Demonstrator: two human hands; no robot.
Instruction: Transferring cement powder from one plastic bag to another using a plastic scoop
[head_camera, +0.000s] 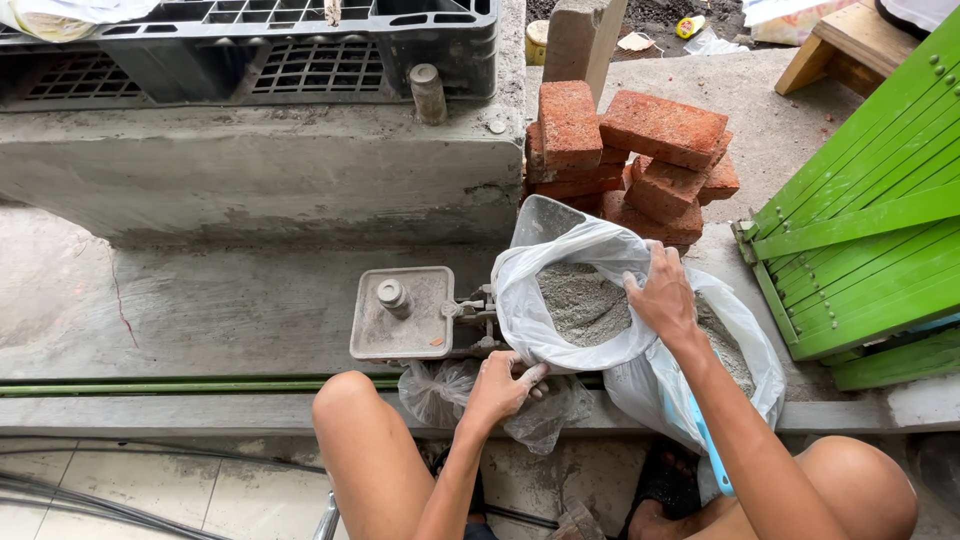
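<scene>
A white plastic bag (560, 262) half full of grey powder (580, 302) rests on the right pan of a small metal balance scale (400, 318). My left hand (498, 385) grips the bag's lower front edge. My right hand (661, 297) holds its rim at the right side. On the scale's left pan stands a small cylindrical weight (392, 295). A second, larger plastic bag of grey powder (735, 355) lies just right of the first, under my right forearm. A light blue handle (712, 455) sticks out beside it.
A stack of red bricks (640, 150) stands behind the bags. Green slatted wooden panels (870, 230) lean at the right. A dark plastic pallet (250, 45) sits on a concrete ledge at the back. Crumpled clear bags (440, 395) lie below the scale. My knees frame the bottom.
</scene>
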